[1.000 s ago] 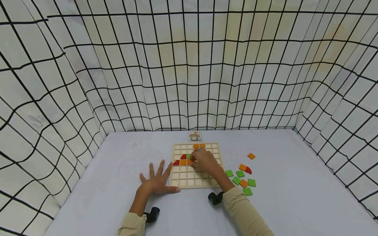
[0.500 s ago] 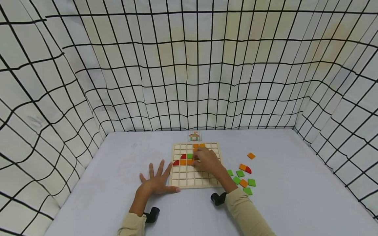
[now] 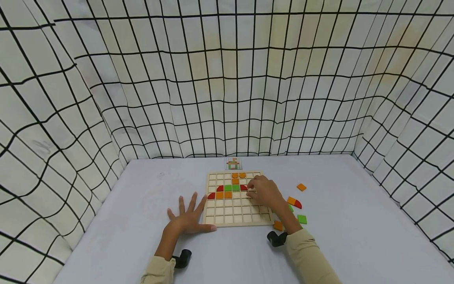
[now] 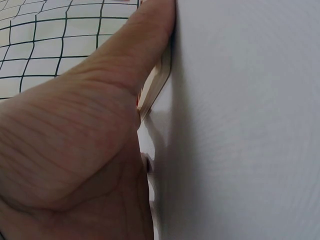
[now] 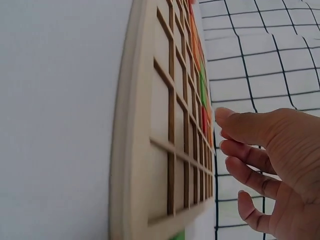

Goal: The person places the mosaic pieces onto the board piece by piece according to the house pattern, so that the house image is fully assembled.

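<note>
A pale wooden grid board (image 3: 228, 212) lies on the white table with coloured tiles in its upper cells. Among these are green squares (image 3: 232, 188), a red rounded tile (image 3: 243, 187) and orange rounded tiles (image 3: 238, 175). My left hand (image 3: 189, 221) rests with fingers spread at the board's lower left, its thumb along the near edge. Over the board's right side hovers my right hand (image 3: 266, 192), just right of the red rounded tile. In the right wrist view, the right hand's fingers (image 5: 250, 155) are loosely bent, with nothing between them and the thumb.
A small picture card (image 3: 233, 163) lies behind the board. Loose tiles lie to the right, including an orange square (image 3: 301, 187), a red rounded tile (image 3: 298, 204) and a green square (image 3: 302, 219). Black grid netting (image 3: 227, 98) on white cloth surrounds the table.
My right hand has moved right from the board's middle, uncovering a green square and a red rounded tile. An orange tile now shows left of the right forearm. My left hand stays put.
</note>
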The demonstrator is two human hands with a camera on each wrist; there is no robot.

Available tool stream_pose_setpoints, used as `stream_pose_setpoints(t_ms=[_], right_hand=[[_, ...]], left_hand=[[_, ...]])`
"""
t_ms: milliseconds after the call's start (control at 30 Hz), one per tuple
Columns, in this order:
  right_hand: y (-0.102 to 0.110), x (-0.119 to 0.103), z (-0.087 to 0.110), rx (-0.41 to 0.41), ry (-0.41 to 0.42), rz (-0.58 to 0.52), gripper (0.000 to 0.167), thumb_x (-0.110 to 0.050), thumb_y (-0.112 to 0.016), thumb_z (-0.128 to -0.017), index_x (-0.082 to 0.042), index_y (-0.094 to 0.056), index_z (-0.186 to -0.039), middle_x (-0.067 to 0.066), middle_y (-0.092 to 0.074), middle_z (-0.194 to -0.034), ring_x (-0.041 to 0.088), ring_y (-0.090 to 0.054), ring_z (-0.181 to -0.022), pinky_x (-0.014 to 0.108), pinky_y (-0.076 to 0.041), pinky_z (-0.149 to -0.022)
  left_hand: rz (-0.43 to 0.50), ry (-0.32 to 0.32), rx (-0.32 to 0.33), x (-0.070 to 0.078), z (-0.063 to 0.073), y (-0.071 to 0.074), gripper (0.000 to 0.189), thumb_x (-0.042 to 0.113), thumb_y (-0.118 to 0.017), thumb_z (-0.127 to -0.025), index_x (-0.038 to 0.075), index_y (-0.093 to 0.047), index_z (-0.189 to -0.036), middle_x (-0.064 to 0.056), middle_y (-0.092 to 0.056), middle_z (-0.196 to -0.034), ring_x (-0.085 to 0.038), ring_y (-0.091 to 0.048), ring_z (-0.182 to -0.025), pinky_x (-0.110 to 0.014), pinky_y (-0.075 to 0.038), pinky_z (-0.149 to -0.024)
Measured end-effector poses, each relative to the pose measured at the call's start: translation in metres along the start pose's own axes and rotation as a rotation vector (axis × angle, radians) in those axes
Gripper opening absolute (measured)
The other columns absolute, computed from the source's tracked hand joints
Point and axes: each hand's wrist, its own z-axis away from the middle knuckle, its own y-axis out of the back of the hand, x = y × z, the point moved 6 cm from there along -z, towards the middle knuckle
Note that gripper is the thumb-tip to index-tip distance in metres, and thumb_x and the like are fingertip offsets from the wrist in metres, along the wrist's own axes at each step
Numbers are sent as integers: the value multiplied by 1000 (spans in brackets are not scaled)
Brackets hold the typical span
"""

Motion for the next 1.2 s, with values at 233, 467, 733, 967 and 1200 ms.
stream_pose_setpoints(t_ms=[233, 467, 733, 967, 1200], right_hand=[[14, 31, 20, 21, -52, -51, 24, -27, -76, -86, -10, -73, -103, 1, -67, -96, 19, -62, -90, 36, -53, -70], [23, 63, 42, 20, -80, -92, 23, -22, -75, -87, -6, -73, -103, 4, -67, -96, 22, -62, -91, 38, -54, -75], [25, 95, 62, -61, -188, -100, 23, -23, -74, -87, -5, -72, -102, 6, -67, -95, 23, -62, -90, 41, -54, -79], [26, 109, 71, -74, -183, -105, 23, -25, -75, -86, -5, -71, -98, 6, -67, -94, 21, -61, -88, 40, -54, -76], [21, 108, 67, -84, -155, -114, 15, -19, -77, -84, -8, -71, -92, 2, -65, -88, 17, -57, -83, 37, -52, -75]], left_hand=[[4, 10, -7, -1, 0, -2, 111, 70, -70, -72, 21, -18, -157, -18, 0, -165, -56, 11, -145, -83, 2, -101], [0, 7, -8, -1, 1, -4, 110, 69, -70, -73, 21, -18, -157, -17, 0, -165, -56, 11, -145, -83, 1, -101], [4, 7, -14, -1, 1, -7, 110, 70, -70, -73, 21, -18, -157, -17, 1, -165, -56, 11, -145, -84, 2, -100], [3, 6, -16, -3, -3, -6, 113, 71, -70, -72, 21, -16, -158, -18, 3, -165, -57, 13, -144, -85, 3, -98], [4, -1, -17, -3, -7, -5, 114, 71, -70, -71, 21, -15, -158, -17, 4, -165, -56, 15, -144, -85, 5, -98]])
